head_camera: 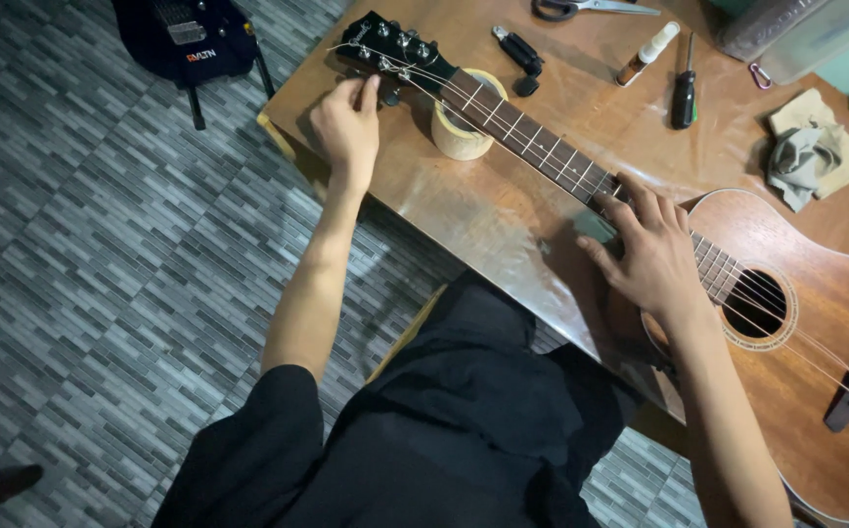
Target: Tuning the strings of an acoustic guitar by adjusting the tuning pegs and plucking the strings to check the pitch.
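Two bare hands work on an acoustic guitar [796, 323] lying face up across a brown wooden worktop [503, 210], its body at the near right and its black headstock [385, 44] at the far left. The left hand [348, 122] is at the near edge of the headstock, its grip pinched closed on a tuning peg [388, 95]. The right hand [651, 256] lies across the strings where the neck meets the body, fingers spread and pressing down (grip open, clasping nothing). A roll of tape [464, 125] stands under the neck [532, 137], propping it up. Farther back on the worktop lie a black string winder [519, 54], a small bottle [647, 53], a screwdriver [684, 90] and scissors [586, 8]. A crumpled grey cloth [808, 156] sits at the far right. On the grey tiled floor [102, 215] at far left rests a black guitar [188, 37].
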